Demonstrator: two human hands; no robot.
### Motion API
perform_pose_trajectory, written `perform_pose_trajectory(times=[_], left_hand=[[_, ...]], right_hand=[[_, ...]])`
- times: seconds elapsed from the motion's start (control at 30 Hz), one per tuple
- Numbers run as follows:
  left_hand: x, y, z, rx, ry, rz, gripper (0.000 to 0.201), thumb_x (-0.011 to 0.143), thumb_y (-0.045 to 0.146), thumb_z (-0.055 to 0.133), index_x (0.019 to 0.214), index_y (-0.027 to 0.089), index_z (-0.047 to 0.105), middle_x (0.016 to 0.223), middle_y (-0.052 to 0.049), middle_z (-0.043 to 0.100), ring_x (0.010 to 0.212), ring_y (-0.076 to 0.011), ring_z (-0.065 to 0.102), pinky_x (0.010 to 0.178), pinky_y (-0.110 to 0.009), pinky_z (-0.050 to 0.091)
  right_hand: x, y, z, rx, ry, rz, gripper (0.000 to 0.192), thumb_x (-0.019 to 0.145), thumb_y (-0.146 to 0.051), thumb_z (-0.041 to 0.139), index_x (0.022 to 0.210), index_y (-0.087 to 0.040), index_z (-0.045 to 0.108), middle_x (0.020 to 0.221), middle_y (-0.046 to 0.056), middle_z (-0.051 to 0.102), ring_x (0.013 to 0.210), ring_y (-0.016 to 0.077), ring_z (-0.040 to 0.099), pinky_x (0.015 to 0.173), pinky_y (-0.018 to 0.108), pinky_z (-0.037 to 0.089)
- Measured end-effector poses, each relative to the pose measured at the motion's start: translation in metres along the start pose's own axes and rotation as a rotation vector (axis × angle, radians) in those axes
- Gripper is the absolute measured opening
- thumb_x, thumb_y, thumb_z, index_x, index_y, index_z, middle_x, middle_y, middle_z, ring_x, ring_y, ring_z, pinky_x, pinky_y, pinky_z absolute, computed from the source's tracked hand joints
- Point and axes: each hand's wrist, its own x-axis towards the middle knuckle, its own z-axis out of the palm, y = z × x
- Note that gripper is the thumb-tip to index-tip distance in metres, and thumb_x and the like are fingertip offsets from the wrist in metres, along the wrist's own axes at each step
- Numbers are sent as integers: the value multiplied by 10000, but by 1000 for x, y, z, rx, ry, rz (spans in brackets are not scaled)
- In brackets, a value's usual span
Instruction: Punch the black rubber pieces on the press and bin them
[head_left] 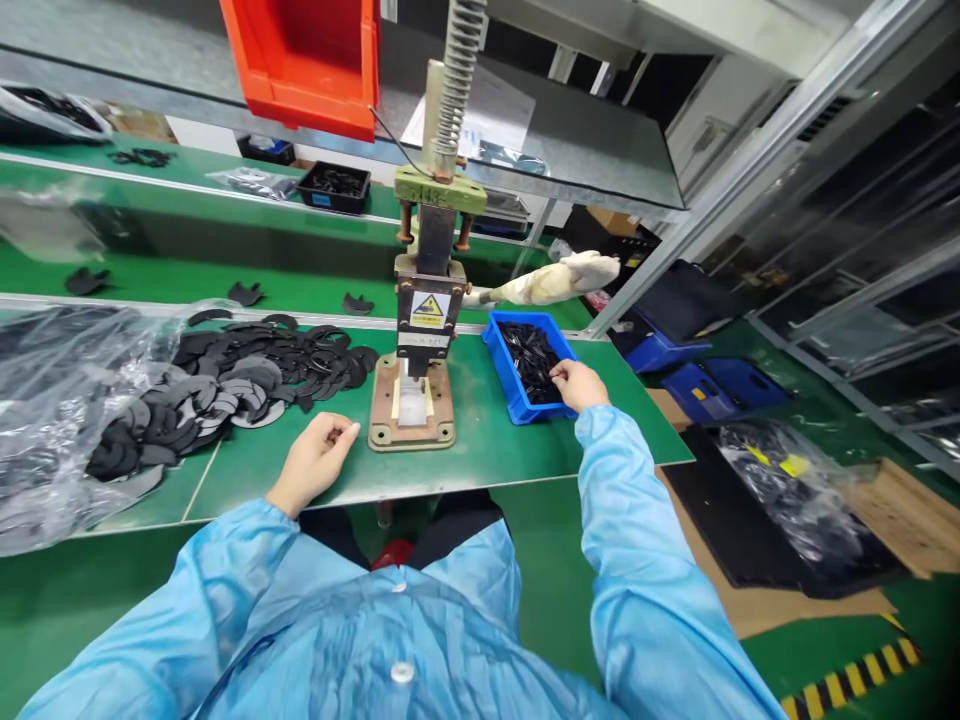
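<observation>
My right hand (pixel 581 385) reaches over the near right rim of a blue bin (pixel 516 392), fingertips pinched on a small black part among the many thin black pieces (pixel 529 355) inside. Near the table's front edge rests my left hand (pixel 319 458), fingers curled and thumb against the index finger, with nothing showing in them. Between the hands stands a hand press (pixel 429 305) on a brown base plate (pixel 412 435). A pale fixture (pixel 412 400) sits under its ram. Left of the press lies a heap of flat, curved black pieces (pixel 247 385).
A clear plastic bag (pixel 67 430) lies at the left of the table (pixel 480 460). The press's wrapped handle (pixel 559 280) sticks out above the blue bin. An orange bin (pixel 307 70) overhangs the back. Several notched black pieces (pixel 245 293) lie behind the rail.
</observation>
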Motion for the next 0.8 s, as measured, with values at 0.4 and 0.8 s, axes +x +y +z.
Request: perform_pose_trajectory(times=[0.4,0.8], left_hand=[[-33,82,7,-175,-107,298,150,1027,364,645,983,226,684,1038,-86,701,967,-215,673,834,-356,558],[-53,120,12,-240,-397,366,206,1023,355,682,1172,239,766,998,-98,752,840,-191,682,767,-340,580]], right_hand=[[-165,-88,54,690,176,-348,282,986,-482,647,1078,-227,726,1018,68,739,895,183,683,823,369,607],[-221,-133,110,928,-11,-534,177,976,-412,685,1054,-263,741,971,66,735,924,212,707,845,425,627]])
